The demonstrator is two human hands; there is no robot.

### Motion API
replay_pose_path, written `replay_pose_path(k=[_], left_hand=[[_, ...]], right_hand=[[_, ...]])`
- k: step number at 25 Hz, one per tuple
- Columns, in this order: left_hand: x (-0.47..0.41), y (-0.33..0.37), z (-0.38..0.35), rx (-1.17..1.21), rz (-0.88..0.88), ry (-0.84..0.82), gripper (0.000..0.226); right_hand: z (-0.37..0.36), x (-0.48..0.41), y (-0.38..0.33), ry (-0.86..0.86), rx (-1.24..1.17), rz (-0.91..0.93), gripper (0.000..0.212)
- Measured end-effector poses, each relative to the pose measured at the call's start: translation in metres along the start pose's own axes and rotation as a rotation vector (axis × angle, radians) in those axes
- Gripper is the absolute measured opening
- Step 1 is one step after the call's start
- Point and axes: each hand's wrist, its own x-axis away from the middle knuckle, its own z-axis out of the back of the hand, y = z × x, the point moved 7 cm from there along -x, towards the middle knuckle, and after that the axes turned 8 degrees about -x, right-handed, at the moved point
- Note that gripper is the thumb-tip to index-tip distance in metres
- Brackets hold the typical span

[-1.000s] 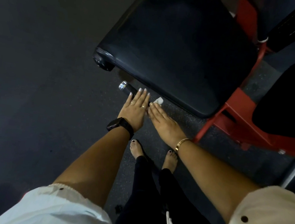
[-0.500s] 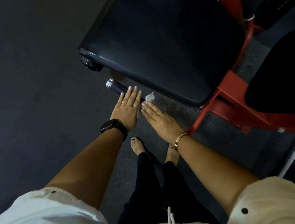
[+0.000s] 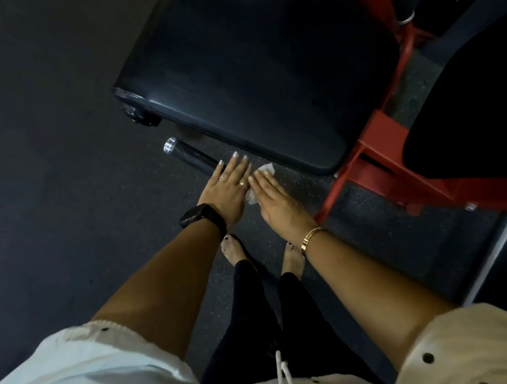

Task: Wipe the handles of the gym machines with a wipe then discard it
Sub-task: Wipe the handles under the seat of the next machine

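- Down here the floor (image 3: 41, 166) is dark rubber matting flecked with pale specks, dim on the left and a little lighter under the machine.
- A wide black padded seat (image 3: 261, 65) stands over it, its vinyl catching a dull sheen along the near edge. A red steel frame (image 3: 374, 162) runs off its right side, and a second black pad (image 3: 495, 110) shows at the far right.
- Just below the seat's near edge juts the handle (image 3: 189, 155), a black grip with a shiny metal cap (image 3: 170, 145) on its free left end.
- The left hand (image 3: 225, 188) lies flat across the inner part of the handle, fingers straight and close together, gripping nothing (two rings on it, and a black watch (image 3: 201, 219) at the wrist).
- The right hand (image 3: 279, 204) lies just beside it, likewise flat with straight fingers, and wears a gold bracelet (image 3: 310, 238).
- The wipe (image 3: 266, 169), white and crumpled, sits under the right hand's fingers. One bit peeks out past the fingertips near the seat edge, another shows in the gap between the two hands. Whether it wraps round the handle I cannot tell.
- Bare feet (image 3: 232, 250) with dark-painted toenails stand on the matting below the hands, under black leggings and a white top with dark dots.
- A pale grey metal bar (image 3: 489, 262) slants across the floor at the right.
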Motion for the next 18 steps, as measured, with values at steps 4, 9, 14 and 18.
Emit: replay_pose_path(k=[4,9,14,18], left_hand=[[0.002,-0.002,-0.001,-0.013,-0.046,-0.014,0.078],[0.000,0.006,0.000,-0.006,-0.010,-0.005,0.077],[-0.001,0.008,-0.009,-0.040,0.025,0.054,0.071],[0.007,0.016,-0.007,-0.015,0.034,0.124,0.083]], right_hand=[[-0.014,0.041,0.037,-0.074,-0.004,-0.164,0.062],[0.006,0.025,0.037,0.263,-0.293,-0.307,0.045],[-0.002,0.028,0.005,0.468,-0.297,-0.086,0.041],[-0.021,0.068,0.053,0.530,-0.362,-0.341,0.029]])
